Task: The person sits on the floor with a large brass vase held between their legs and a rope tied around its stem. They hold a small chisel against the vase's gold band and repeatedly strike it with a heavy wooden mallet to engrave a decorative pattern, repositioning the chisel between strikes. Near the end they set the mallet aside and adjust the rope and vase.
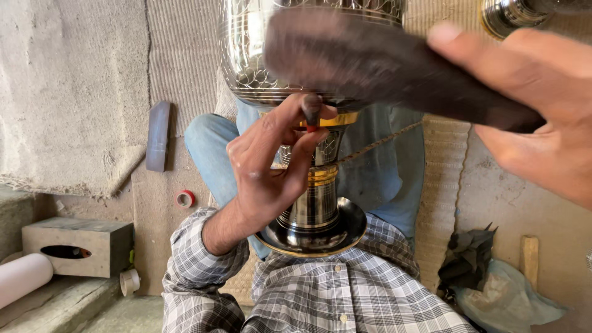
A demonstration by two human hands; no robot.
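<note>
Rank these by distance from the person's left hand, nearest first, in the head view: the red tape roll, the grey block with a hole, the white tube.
1. Red tape roll, just left of the left hand.
2. Grey block, lower left.
3. White tube, at the left edge.

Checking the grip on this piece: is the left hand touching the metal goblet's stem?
Touching. The head view shows the left hand wrapped against the stem of the metal goblet, fingers pinching a small dark tool there.
</note>
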